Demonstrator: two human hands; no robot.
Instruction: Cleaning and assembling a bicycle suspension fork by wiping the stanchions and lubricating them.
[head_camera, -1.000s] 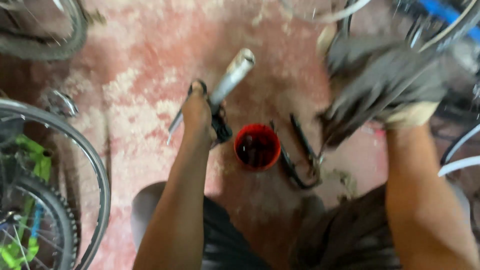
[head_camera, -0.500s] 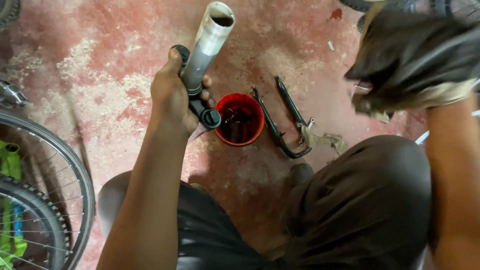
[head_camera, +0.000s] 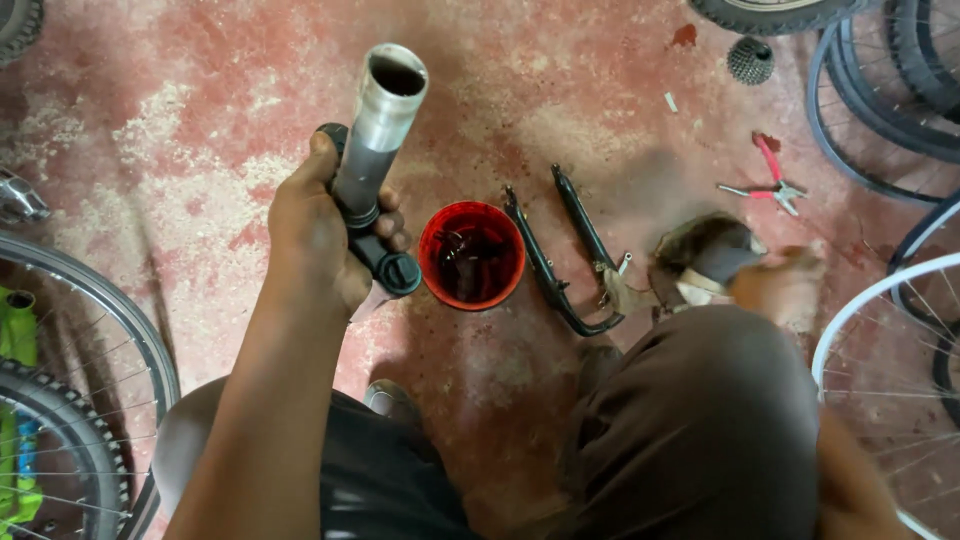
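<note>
At nine o'clock, beside a spoked bicycle wheel (head_camera: 95, 330), my left hand (head_camera: 320, 235) is wrapped tight around a steel tube (head_camera: 372, 150), smooth, hollow and open-mouthed, with a black fitting at its lower end; it is lifted, not yet laid down. At centre stands a red plastic tub (head_camera: 472, 255) of dark liquid with parts soaking. At three o'clock my right hand (head_camera: 785, 285), blurred, pinches a grimy rag (head_camera: 700, 255) near two black stays (head_camera: 565, 250) on the mottled red floor (head_camera: 200, 120); wiping seems unfinished.
</note>
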